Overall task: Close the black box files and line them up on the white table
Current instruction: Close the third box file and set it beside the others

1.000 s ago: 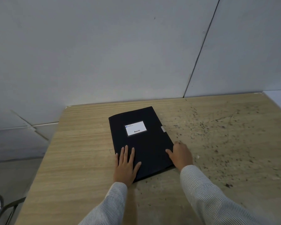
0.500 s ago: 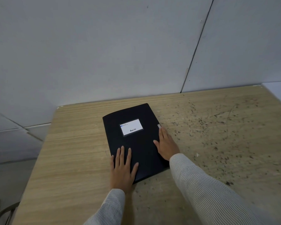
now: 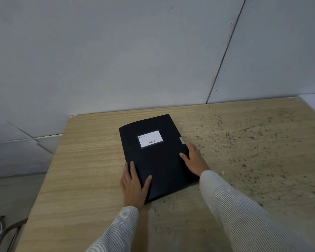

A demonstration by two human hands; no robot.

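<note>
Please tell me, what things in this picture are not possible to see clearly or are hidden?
- Small print on the white label of the black box file: head view, too small to read.
- File's near left corner: covered by the left hand.
- Its right edge below the grey tab: covered by the right hand, so the latch state is unclear.
- Metal frame at lower left: cut off by the picture edge.

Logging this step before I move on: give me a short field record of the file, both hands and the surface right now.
file: black box file, lying flat, cover down, white label facing up
left hand: flat on the file's near left corner
right hand: on the file's right edge, just below the small tab
surface: wood-grain table, speckled on the right
other files: none in view
</note>
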